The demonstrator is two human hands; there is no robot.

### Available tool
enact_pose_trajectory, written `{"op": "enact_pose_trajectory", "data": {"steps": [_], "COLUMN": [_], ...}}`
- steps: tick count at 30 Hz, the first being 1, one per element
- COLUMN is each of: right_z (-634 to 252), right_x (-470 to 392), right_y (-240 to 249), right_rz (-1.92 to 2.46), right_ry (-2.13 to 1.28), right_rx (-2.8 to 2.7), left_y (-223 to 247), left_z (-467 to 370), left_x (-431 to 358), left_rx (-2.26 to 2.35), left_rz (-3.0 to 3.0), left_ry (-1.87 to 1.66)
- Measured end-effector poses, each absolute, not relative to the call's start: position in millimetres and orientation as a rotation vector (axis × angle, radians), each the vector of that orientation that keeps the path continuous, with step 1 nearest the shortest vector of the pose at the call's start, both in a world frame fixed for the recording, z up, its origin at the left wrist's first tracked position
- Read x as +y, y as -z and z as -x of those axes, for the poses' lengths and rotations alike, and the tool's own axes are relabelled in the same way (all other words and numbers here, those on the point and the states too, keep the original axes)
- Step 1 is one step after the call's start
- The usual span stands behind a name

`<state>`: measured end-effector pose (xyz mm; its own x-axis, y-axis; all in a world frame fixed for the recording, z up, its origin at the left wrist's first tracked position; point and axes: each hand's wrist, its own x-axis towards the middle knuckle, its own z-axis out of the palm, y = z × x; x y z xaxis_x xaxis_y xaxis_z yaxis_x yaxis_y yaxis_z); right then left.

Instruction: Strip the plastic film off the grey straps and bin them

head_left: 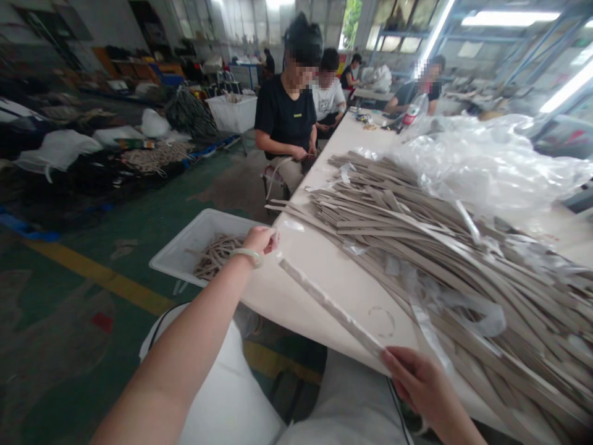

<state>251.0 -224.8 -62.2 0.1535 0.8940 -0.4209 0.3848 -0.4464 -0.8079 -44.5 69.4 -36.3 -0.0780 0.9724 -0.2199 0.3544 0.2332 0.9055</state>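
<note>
A flat taupe strip (pixel 331 305) with whitish patches along it slants over the near edge of the table. Its lower end is pinched between the thumb and fingers of my right hand (pixel 414 377). My left hand (pixel 260 239), with a pale bangle (pixel 250 254) at the wrist, is closed near the strip's far end, apart from it. Something thin and pale shows at its fingertips, too blurred to name. Under and beside that hand, a white plastic bin (pixel 173 248) holds many short taupe pieces (pixel 217 254).
A big heap of long taupe strips (pixel 393 222) covers the right of the table (pixel 301 247), with crumpled clear plastic (pixel 467 161) behind it. A co-worker in a black shirt (pixel 282 111) sits at the table's left edge. Other people sit farther back. Bags and bundles lie on the floor at left.
</note>
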Motion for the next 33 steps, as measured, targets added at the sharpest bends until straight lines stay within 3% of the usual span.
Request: {"op": "enact_pose_trajectory", "data": {"steps": [9,17,19,21,23,26,33], "right_z": [-263,-250,-240,-228,-221,-228,-269], "right_x": [-235,-225,-217,-207,-201,-205,-240], "right_y": [47,54,54,50,43,34,32], "right_rz": [1.907,1.944,1.923,1.888,1.821,1.688,1.774], "right_ry": [-1.129,-1.293,-1.292,-1.284,-1.300,-1.382,-1.501], "right_rx": [-1.071,-0.970,-1.030,-1.142,-1.239,-1.345,-1.520], "left_y": [43,15,18,24,29,27,17], "left_z": [91,51,16,-18,-41,-49,-29], "left_x": [84,62,26,-15,-48,-63,-43], "left_rx": [1.933,1.719,1.315,0.619,0.260,0.286,0.383], "left_rz": [-1.112,-1.394,-1.880,-2.354,-2.538,-2.628,-2.600], "left_ry": [-1.120,-1.287,-1.128,-0.657,-0.239,0.112,0.302]}}
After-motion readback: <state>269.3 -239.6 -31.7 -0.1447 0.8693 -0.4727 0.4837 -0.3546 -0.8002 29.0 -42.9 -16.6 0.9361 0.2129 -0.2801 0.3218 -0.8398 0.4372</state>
